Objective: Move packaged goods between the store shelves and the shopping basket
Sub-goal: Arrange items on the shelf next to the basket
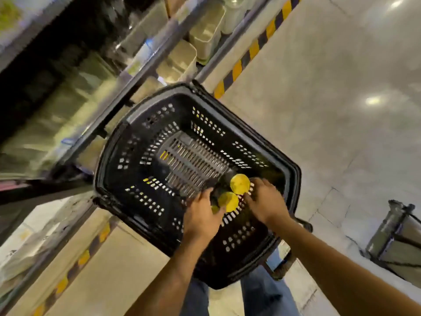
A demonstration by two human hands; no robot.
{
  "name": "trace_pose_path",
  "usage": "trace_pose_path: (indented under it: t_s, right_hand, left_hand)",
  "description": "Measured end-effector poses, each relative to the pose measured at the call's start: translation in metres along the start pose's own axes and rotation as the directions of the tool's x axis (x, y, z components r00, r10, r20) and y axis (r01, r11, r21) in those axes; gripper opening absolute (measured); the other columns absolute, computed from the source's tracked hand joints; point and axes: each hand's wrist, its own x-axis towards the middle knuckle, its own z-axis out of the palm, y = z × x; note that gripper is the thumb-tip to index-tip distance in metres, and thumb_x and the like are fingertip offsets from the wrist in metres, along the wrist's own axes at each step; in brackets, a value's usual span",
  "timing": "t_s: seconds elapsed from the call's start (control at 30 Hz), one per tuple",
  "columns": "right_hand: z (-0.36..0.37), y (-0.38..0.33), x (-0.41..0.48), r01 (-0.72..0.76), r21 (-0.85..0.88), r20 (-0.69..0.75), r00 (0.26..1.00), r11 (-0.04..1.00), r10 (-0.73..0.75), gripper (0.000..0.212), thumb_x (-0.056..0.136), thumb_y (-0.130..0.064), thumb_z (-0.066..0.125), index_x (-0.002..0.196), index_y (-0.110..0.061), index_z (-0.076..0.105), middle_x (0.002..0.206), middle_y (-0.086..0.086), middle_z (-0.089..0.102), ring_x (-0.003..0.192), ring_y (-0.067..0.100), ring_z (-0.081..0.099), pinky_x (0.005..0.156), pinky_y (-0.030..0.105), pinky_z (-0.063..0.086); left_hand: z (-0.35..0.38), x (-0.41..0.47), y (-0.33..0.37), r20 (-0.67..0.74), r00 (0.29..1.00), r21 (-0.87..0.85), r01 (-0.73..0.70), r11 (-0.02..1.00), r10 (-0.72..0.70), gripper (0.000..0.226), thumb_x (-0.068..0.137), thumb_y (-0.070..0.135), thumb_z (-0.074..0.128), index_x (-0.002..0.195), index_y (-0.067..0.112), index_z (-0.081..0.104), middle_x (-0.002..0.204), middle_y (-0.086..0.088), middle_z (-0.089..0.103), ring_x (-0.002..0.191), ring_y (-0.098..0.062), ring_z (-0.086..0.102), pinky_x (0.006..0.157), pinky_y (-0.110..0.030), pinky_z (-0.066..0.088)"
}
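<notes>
A black slotted shopping basket [141, 133] stands on the floor below me. Inside it, near its right side, are dark jars with yellow lids: one jar [239, 184] further in, a second jar [228, 201] nearer me, and a sliver of a third lid [214, 209]. My left hand [201, 218] reaches in with its fingers curled around the nearer jar. My right hand [264, 201] reaches in beside the further jar, its fingertips at the lid's edge; whether it grips the jar is hidden by blur.
Store shelves [127, 65] with pale plastic containers [205, 35] run along the left. Yellow-and-black hazard tape [255, 49] marks the shelf base. A metal-framed rack [398, 242] stands at the right on the glossy tiled floor. My jeans-clad legs [262, 295] are under the basket's near edge.
</notes>
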Motion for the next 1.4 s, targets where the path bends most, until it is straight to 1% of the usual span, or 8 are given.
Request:
trace_pose_path:
  t_s: [0.2, 0.43, 0.6, 0.7, 0.9, 1.1, 1.27, 1.4]
  right_hand:
    - [0.073, 0.035, 0.105, -0.039, -0.086, 0.127, 0.991, 0.996, 0.050, 0.057, 0.089, -0.033, 0.059, 0.136, -0.008, 0.037, 0.135, 0.016, 0.043, 0.124, 0.036, 0.043, 0.099, 0.039, 0.037]
    - [0.129, 0.063, 0.156, -0.039, -0.120, 0.182, 0.981, 0.992, 0.060, 0.084, 0.084, -0.043, 0.064, 0.146, -0.007, 0.019, 0.140, 0.018, 0.037, 0.125, 0.036, 0.043, 0.100, 0.039, 0.036]
    - [0.143, 0.068, 0.168, -0.026, -0.112, 0.162, 0.986, 0.993, 0.044, 0.092, 0.081, -0.047, 0.066, 0.147, -0.008, 0.014, 0.143, 0.017, 0.032, 0.128, 0.036, 0.040, 0.102, 0.039, 0.036]
    - [0.144, 0.069, 0.170, -0.003, -0.111, 0.156, 0.988, 0.994, 0.021, 0.092, 0.079, -0.048, 0.068, 0.145, -0.009, 0.018, 0.140, 0.016, 0.035, 0.125, 0.034, 0.042, 0.098, 0.036, 0.038]
    - [0.142, 0.068, 0.170, -0.009, -0.091, 0.140, 0.990, 0.996, 0.021, 0.078, 0.078, -0.045, 0.070, 0.135, -0.009, 0.031, 0.132, 0.015, 0.041, 0.120, 0.033, 0.046, 0.095, 0.035, 0.039]
    - [0.130, 0.064, 0.162, -0.063, -0.016, 0.134, 0.989, 0.998, 0.065, 0.073, 0.076, -0.041, 0.072, 0.132, -0.010, 0.037, 0.133, 0.014, 0.045, 0.122, 0.032, 0.045, 0.096, 0.033, 0.036]
    - [0.107, 0.057, 0.144, -0.095, 0.001, 0.127, 0.987, 0.996, 0.094, 0.071, 0.073, -0.042, 0.074, 0.129, -0.013, 0.041, 0.127, 0.011, 0.051, 0.118, 0.031, 0.049, 0.095, 0.034, 0.040]
    - [0.072, 0.044, 0.116, -0.059, -0.102, 0.122, 0.990, 0.993, 0.071, 0.074, 0.073, -0.045, 0.075, 0.132, -0.016, 0.039, 0.126, 0.010, 0.052, 0.117, 0.029, 0.051, 0.095, 0.036, 0.042]
  left_hand:
    - [0.109, 0.069, -0.032, 0.016, 0.975, -0.217, 0.220, 0.951, -0.222, 0.070, 0.080, 0.044, 0.069, 0.139, 0.020, 0.041, 0.131, -0.011, 0.055, 0.118, -0.030, 0.053, 0.092, -0.035, 0.043]
    - [0.194, 0.118, -0.043, -0.063, 0.941, -0.198, 0.315, 0.928, -0.333, 0.086, 0.072, 0.060, 0.064, 0.143, 0.022, 0.033, 0.131, -0.013, 0.053, 0.121, -0.034, 0.048, 0.104, -0.040, 0.030]
    - [0.231, 0.123, -0.039, -0.313, 0.903, -0.116, 0.270, 0.956, -0.293, 0.103, 0.067, 0.086, 0.019, 0.130, 0.015, 0.056, 0.119, -0.016, 0.063, 0.117, -0.039, 0.053, 0.106, -0.054, 0.024]
    - [0.236, 0.126, -0.037, -0.312, 0.900, -0.093, 0.291, 0.952, -0.306, 0.102, 0.056, 0.084, 0.032, 0.129, 0.017, 0.057, 0.120, -0.012, 0.063, 0.122, -0.036, 0.051, 0.108, -0.052, 0.015]
    - [0.230, 0.126, -0.036, -0.343, 0.907, -0.027, 0.250, 0.968, -0.244, 0.092, 0.054, 0.078, 0.038, 0.110, 0.009, 0.064, 0.091, -0.014, 0.070, 0.094, -0.032, 0.066, 0.096, -0.043, 0.020]
    - [0.221, 0.121, -0.038, -0.229, 0.917, -0.265, 0.265, 0.927, -0.328, 0.086, 0.060, 0.070, 0.052, 0.118, 0.008, 0.061, 0.097, -0.018, 0.069, 0.091, -0.037, 0.063, 0.085, -0.044, 0.044]
    - [0.188, 0.101, -0.025, -0.138, 0.894, -0.446, 0.328, 0.833, -0.426, 0.085, 0.063, 0.038, 0.081, 0.136, 0.016, 0.045, 0.129, -0.015, 0.053, 0.120, -0.033, 0.046, 0.095, -0.046, 0.045]
    - [0.150, 0.076, -0.019, -0.156, 0.895, -0.424, 0.323, 0.846, -0.419, 0.092, 0.062, 0.038, 0.084, 0.139, 0.014, 0.039, 0.131, -0.014, 0.048, 0.123, -0.029, 0.042, 0.093, -0.048, 0.048]
